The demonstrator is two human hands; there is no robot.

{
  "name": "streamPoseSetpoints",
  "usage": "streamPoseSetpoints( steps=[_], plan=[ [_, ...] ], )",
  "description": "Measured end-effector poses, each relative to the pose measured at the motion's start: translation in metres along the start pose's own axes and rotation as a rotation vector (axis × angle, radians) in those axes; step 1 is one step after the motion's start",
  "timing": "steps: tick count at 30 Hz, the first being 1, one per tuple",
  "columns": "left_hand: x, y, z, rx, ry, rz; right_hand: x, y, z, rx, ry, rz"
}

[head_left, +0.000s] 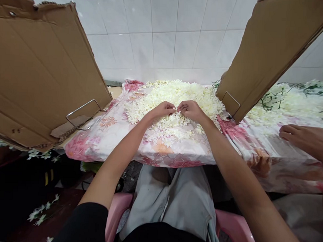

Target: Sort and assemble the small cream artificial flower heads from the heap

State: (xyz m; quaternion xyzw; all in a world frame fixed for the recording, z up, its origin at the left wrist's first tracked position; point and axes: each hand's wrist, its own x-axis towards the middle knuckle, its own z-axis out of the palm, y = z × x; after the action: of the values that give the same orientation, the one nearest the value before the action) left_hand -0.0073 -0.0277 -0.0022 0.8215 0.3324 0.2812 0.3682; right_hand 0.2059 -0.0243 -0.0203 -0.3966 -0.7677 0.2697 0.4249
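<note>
Left hand (162, 109) and right hand (193, 110) meet at mid-surface, fingers of each pinched narrow on a small white blossom (176, 110); details of the grip too small to tell. Blossom sits just over the near side of a loose heap of pale flowers (176, 91), spread on a floral-clothed surface (107, 134). Cardboard panels (43, 69) stand either side. Co-worker's hand (301, 137) at far right.
</note>
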Motion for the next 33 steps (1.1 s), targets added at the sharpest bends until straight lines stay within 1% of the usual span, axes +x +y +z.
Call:
streamPoseSetpoints(
  steps=[6, 11, 17, 19, 22, 23, 25, 30, 33],
  plan=[
    [-0.002, 0.007, -0.001, -0.007, -0.016, -0.027, 0.000, -0.002, -0.003, -0.039, 0.001, -0.023],
    [-0.003, 0.012, -0.004, -0.004, -0.031, -0.071, 0.000, -0.003, -0.003, -0.040, -0.009, -0.014],
    [0.001, 0.007, -0.007, -0.086, 0.059, -0.161, 0.000, -0.004, -0.003, -0.040, -0.013, -0.002],
    [0.001, 0.005, -0.009, -0.103, 0.039, -0.146, 0.000, -0.005, -0.003, -0.055, -0.005, -0.013],
    [-0.002, 0.006, -0.010, -0.075, -0.020, -0.087, 0.000, -0.006, -0.003, -0.070, 0.001, -0.026],
    [-0.002, 0.006, -0.009, -0.066, -0.028, -0.081, 0.000, -0.006, -0.003, -0.070, -0.001, -0.026],
    [-0.002, 0.006, -0.004, -0.065, -0.006, -0.086, 0.001, -0.005, -0.002, -0.067, -0.004, -0.024],
    [0.005, -0.001, 0.011, -0.106, 0.133, -0.091, 0.002, -0.003, -0.002, -0.049, -0.002, -0.017],
    [0.007, -0.002, 0.013, -0.079, 0.127, -0.074, 0.002, -0.003, -0.001, -0.028, -0.003, 0.001]
  ],
)
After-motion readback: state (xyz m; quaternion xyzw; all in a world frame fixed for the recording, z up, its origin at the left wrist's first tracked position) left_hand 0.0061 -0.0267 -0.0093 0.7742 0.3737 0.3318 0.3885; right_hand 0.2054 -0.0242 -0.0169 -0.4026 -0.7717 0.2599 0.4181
